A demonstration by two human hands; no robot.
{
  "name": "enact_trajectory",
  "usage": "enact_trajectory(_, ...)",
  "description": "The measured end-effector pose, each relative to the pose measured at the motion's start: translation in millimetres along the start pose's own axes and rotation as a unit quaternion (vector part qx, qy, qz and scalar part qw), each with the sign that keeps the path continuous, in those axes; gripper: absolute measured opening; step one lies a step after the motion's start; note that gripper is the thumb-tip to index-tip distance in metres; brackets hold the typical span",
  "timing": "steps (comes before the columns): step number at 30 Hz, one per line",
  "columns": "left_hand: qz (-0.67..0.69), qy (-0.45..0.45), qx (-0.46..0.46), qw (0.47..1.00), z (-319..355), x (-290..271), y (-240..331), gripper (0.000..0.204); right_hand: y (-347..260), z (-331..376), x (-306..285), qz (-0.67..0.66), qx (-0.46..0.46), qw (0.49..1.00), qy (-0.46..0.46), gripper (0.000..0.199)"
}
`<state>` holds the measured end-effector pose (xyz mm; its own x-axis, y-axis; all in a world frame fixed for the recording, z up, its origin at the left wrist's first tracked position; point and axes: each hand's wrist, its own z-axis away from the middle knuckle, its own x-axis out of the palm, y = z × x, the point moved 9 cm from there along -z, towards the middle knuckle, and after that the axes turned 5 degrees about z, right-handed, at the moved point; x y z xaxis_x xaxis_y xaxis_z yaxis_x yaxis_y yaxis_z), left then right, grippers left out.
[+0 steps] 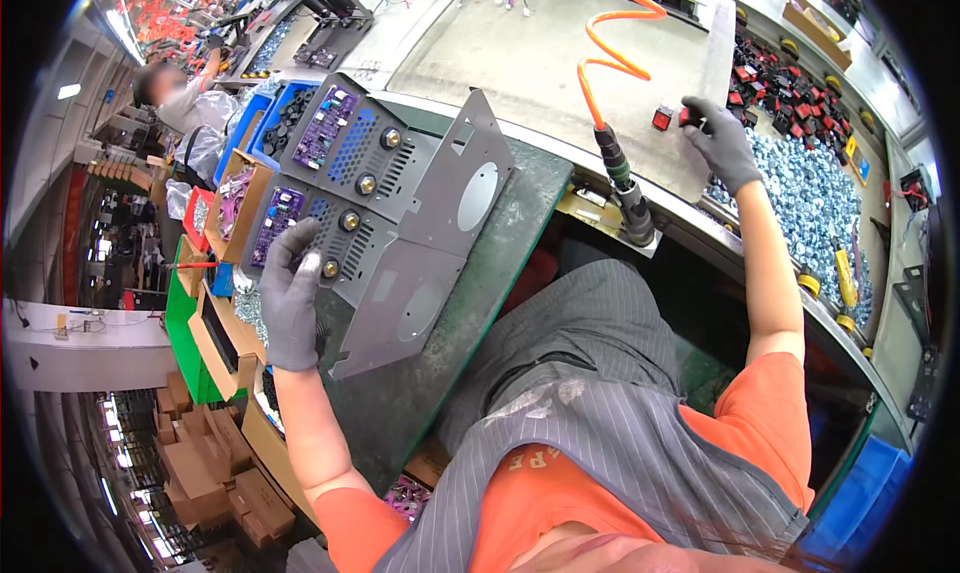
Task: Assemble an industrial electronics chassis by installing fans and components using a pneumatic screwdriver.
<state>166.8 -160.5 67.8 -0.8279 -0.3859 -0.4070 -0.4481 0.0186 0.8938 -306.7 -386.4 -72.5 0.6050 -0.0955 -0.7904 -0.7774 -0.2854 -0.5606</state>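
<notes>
I keep the two hands well apart. The right hand (722, 145) has thumb and fingers closed on a small red switch (687, 118), just beside a second switch (661, 119) lying on the bench (480, 68). The left hand (292, 308) is bent over the grey metal panel (385, 313), near its brass knob (330, 269); whether it grips something, I cannot tell.
</notes>
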Motion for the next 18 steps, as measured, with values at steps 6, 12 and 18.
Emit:
enact_trajectory(6,-0.005,-0.043,-0.006,0.999,-13,13,30,0.034,-87,42,-27,-0.423,-0.086,0.901,0.046,0.033)
enact_trajectory(12,-0.126,-0.124,0.039,0.983,-34,73,63,0.031,-203,62,-35,-0.256,-0.365,0.895,-0.002,0.032)
enact_trajectory(18,-0.291,-0.219,0.153,0.919,-41,126,86,0.041,-257,34,-9,-0.181,-0.425,0.887,0.018,0.029)
